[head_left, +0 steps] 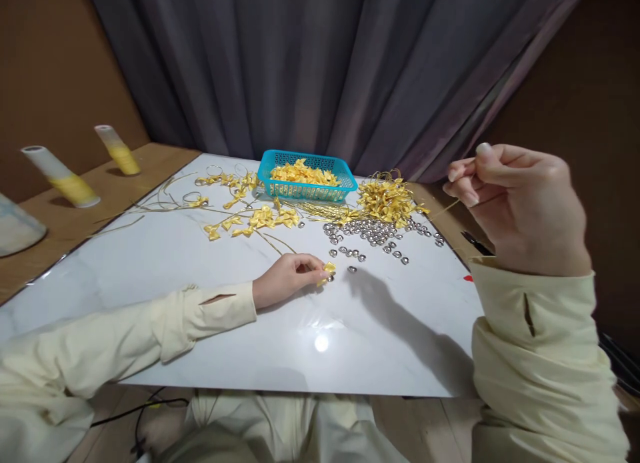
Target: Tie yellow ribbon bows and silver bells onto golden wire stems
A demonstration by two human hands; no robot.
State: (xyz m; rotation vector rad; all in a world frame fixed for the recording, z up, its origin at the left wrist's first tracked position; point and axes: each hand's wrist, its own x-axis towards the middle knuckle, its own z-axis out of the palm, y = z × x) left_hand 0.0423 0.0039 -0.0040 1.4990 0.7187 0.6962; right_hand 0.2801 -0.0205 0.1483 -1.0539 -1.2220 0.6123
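A yellow bow [329,267] sits at the fingertips of the left hand [289,279], low over the middle of the white tabletop [250,356]. It is small and folded, with a satiny sheen; one flap stands above the thumb tip and a bit of another shows below. A shiny silver bead [331,277] lies against it at the thumb. The fingers hide the rest, so how bead and bow are joined cannot be made out.

The left forearm reaches in from the left edge, nearly level, its cream sleeve buttoned at the wrist. The thumb and forefinger pinch the bow, with the hand resting on its side at the tabletop. The right hand [525,195] is raised high on the right, wrist bent inward, thumb pressed toward the curled fingers. It grips a fine gold thread [445,211], which slants down to the left from the fingers; its far end is hard to trace. The right forearm rises steeply from the lower edge, and its shadow falls across the tabletop.

Just right of the bow lies one loose bead [353,269]. More beads [370,233] spread beyond it, before a pile of bows [385,199] and a blue basket [266,173].
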